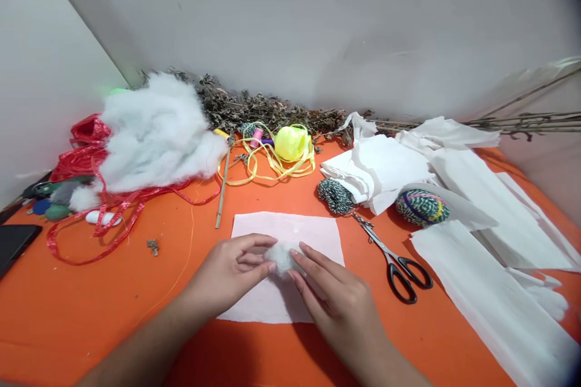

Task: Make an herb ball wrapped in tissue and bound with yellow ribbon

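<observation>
A small tuft of white fluffy filling [281,256] is held between my two hands, above a white cloth square [290,227] lying on the orange table. The fingers of my left hand [242,266] are curved around the tuft's left side. On its right side, my right hand [333,287] presses it with the fingertips. A large heap of the same white filling [158,133] sits at the back left, on red ribbon [84,160].
Black-handled scissors [402,269] lie right of the cloth, near twine balls [334,196] and white cloth pieces [481,187]. Behind are yellow ribbon [293,144], a thin stick [222,190] and dried plants [272,112] along the wall. A dark flat object [16,245] lies far left.
</observation>
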`<state>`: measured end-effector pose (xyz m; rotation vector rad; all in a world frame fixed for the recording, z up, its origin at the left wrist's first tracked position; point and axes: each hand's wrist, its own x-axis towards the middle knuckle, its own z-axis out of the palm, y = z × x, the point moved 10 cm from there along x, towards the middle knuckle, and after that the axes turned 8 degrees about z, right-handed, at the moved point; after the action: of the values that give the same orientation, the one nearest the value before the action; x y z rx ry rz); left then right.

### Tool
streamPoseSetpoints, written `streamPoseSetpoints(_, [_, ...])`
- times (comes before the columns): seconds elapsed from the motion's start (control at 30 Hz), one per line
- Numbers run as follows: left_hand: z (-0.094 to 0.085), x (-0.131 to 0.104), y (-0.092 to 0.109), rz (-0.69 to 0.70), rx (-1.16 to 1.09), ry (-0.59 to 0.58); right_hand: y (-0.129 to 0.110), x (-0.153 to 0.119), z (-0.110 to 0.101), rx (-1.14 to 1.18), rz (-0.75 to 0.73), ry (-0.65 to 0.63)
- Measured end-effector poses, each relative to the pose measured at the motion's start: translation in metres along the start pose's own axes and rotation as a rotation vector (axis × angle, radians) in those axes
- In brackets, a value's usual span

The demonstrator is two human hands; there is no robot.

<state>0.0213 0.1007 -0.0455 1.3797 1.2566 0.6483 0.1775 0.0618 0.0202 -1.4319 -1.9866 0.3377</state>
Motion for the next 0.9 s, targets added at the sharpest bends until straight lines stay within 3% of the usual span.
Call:
streamPoseSetpoints(0.17, [0.000,0.001,0.006,0.063,-0.053,0.033,0.002,0.005,-0.004,0.061,0.025,0.030])
streamPoseSetpoints(0.3, [0.005,0.004,0.009,0.112,0.014,-0.025,0.005,0.007,0.007,0.073,0.024,-0.028])
streamPoseSetpoints(0.53, [0.001,0.002,-0.006,-0.024,0.003,0.044,-0.015,0.000,0.016,-0.118,-0.066,-0.056])
streamPoseSetpoints(0.67, [0.004,0.001,-0.006,-0.029,-0.094,0.049,-0.017,-0.004,0.023,-0.267,-0.028,-0.070])
streamPoseSetpoints(0.9, [0.014,0.002,0.005,0.072,0.045,-0.016,-0.003,0.003,0.025,-0.111,-0.028,-0.110])
